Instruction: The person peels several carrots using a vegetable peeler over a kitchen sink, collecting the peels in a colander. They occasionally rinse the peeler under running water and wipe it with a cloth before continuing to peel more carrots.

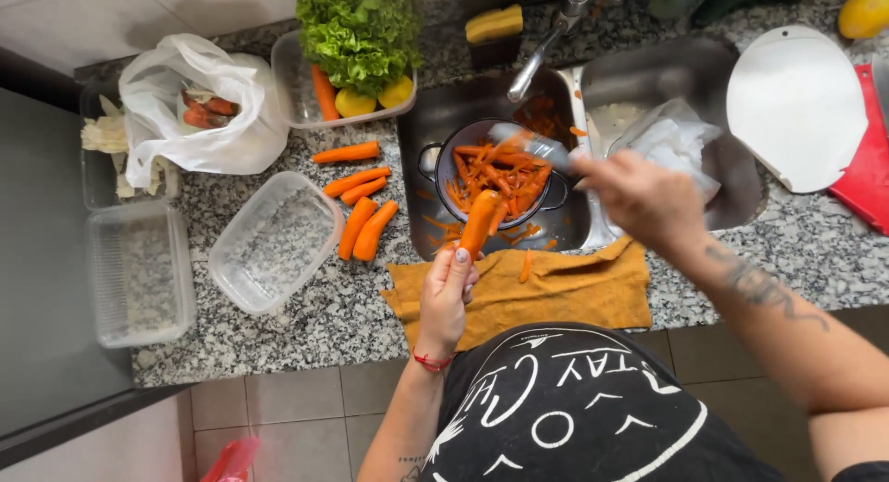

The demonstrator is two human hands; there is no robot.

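Observation:
My left hand [446, 292] grips the lower end of a carrot [479, 223] and holds it tilted over the edge of the sink. My right hand [639, 200] holds a peeler [530, 144], blurred, above a dark colander [491, 172] full of orange carrot peelings. The colander sits in the left basin of the steel sink [444, 112]. Several peeled carrots [361, 218] lie on the granite counter just left of the sink. A mustard-yellow cloth [546, 292] lies along the counter's front edge below the sink.
An empty clear tub [273, 241] and a second clear tub [139, 274] stand at the left. A white plastic bag [199, 107], a tray with lettuce [356, 28], a white cutting board [796, 102] and a tap [565, 24] are around the sink.

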